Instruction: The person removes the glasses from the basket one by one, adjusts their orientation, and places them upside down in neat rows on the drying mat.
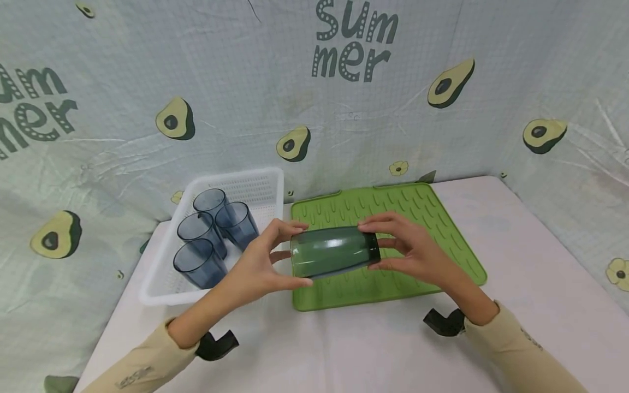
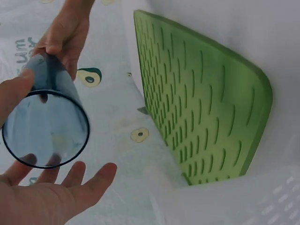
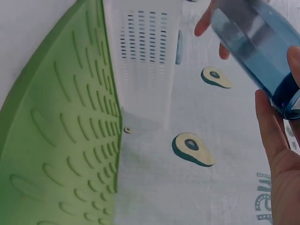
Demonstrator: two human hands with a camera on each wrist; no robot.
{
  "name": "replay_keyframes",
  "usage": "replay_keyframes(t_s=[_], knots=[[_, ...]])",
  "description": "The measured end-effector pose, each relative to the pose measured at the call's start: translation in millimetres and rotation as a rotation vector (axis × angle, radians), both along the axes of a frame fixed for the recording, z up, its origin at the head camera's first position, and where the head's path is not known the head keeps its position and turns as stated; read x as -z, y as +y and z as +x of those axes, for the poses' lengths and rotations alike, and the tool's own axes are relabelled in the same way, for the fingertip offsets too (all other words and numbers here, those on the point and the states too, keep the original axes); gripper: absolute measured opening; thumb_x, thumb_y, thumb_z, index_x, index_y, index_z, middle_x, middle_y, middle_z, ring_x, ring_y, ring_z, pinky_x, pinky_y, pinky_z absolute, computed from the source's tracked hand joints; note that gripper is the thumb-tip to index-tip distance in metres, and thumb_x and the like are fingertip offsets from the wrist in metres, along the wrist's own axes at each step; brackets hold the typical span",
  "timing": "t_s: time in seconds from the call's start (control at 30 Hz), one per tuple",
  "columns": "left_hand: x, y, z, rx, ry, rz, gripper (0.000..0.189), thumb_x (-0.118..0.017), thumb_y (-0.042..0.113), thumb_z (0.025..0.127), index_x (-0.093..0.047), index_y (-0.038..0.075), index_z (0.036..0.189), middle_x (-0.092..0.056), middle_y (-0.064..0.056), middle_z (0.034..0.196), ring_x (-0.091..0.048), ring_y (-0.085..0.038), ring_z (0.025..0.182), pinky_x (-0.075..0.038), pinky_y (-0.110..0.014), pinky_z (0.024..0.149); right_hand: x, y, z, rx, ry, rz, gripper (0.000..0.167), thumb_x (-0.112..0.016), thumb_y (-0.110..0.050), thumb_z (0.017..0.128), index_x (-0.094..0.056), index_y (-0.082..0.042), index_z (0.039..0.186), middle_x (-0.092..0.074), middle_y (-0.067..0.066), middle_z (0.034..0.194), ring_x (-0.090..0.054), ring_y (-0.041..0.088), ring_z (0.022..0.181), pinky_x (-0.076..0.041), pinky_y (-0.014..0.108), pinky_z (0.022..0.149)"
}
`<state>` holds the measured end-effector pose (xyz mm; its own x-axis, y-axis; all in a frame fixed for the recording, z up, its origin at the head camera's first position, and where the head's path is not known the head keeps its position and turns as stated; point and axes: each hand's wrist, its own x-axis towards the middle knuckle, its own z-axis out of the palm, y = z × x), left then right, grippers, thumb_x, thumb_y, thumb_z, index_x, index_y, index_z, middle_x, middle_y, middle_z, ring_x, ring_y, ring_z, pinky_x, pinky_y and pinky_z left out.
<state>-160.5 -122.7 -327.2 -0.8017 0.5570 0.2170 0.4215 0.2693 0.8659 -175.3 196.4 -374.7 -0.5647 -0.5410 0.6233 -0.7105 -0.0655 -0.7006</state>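
Observation:
A clear blue drinking glass [image 1: 335, 252] lies sideways in the air above the green ridged drying mat [image 1: 422, 218], which tints it green in the head view. My left hand [image 1: 262, 262] holds the glass at its open rim, thumb on the near side and fingers on the far side. At the thick base, my right hand [image 1: 408, 245] grips the other end between thumb and fingers. In the left wrist view the mouth of the glass [image 2: 47, 129] faces the camera, and its inside looks bare.
To the left stands a white plastic basket [image 1: 280, 188] with perforated walls. Several blue glasses [image 1: 199, 263] stand in it, leaning slightly. The table [image 1: 373, 349] has a pale cover, and a printed avocado cloth [image 1: 236, 82] hangs behind it.

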Motion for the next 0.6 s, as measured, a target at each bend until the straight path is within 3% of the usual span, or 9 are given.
replay_keyframes(t_s=[0.13,0.23,0.3,0.4,0.53,0.6], knots=[[0.6,0.8,-1.5,0.002,0.192,-0.180,0.082,-0.095,0.011,0.070,-0.049,0.009,0.139,-0.057,-0.005,0.141,-0.055,-0.022,0.130,-0.051,-0.043,0.104,-6.3,0,4.2,0.076,0.119,0.117,0.072,-0.085,0.013,0.071,-0.060,-0.003,0.137,-0.052,0.013,0.135,-0.053,0.015,0.127,-0.058,0.030,0.092],[2.8,2.3,-2.3,0.012,0.296,-0.236,0.086,-0.096,0.014,0.069,-0.053,0.011,0.144,-0.059,-0.002,0.137,-0.056,-0.020,0.127,-0.050,-0.043,0.105,-12.5,1,6.4,0.122,0.223,0.212,0.068,-0.089,-0.002,0.075,-0.062,-0.012,0.137,-0.052,0.010,0.135,-0.051,0.017,0.126,-0.052,0.025,0.096],[4.9,2.3,-2.0,0.015,0.354,-0.225,0.087,-0.097,0.015,0.067,-0.056,0.011,0.144,-0.060,-0.002,0.134,-0.058,-0.020,0.125,-0.051,-0.043,0.104,-17.0,0,6.0,0.107,0.273,0.234,0.067,-0.089,-0.010,0.077,-0.061,-0.013,0.138,-0.052,0.010,0.135,-0.050,0.020,0.125,-0.049,0.027,0.097],[7.1,2.5,-1.1,0.020,0.398,-0.163,0.086,-0.099,0.013,0.063,-0.060,0.013,0.140,-0.061,0.000,0.130,-0.059,-0.019,0.122,-0.051,-0.040,0.104,-23.1,-2,4.4,0.046,0.267,0.226,0.071,-0.088,-0.022,0.080,-0.056,-0.013,0.142,-0.051,0.010,0.137,-0.049,0.020,0.127,-0.047,0.029,0.101],[8.6,3.9,-1.5,0.071,0.408,-0.074,0.084,-0.099,0.009,0.062,-0.061,0.012,0.137,-0.062,-0.002,0.130,-0.060,-0.020,0.122,-0.050,-0.038,0.106,-30.2,-7,1.8,-0.047,0.271,0.205,0.084,-0.090,-0.032,0.078,-0.050,-0.010,0.148,-0.053,0.006,0.144,-0.050,0.020,0.133,-0.045,0.033,0.108],[10.0,5.1,-2.4,0.104,0.392,-0.039,0.083,-0.098,0.006,0.062,-0.061,0.010,0.136,-0.062,-0.005,0.130,-0.059,-0.021,0.123,-0.048,-0.038,0.108,-32.5,-9,0.5,-0.102,0.289,0.186,0.086,-0.092,-0.029,0.076,-0.050,-0.008,0.148,-0.054,0.006,0.147,-0.050,0.022,0.136,-0.044,0.036,0.111]])
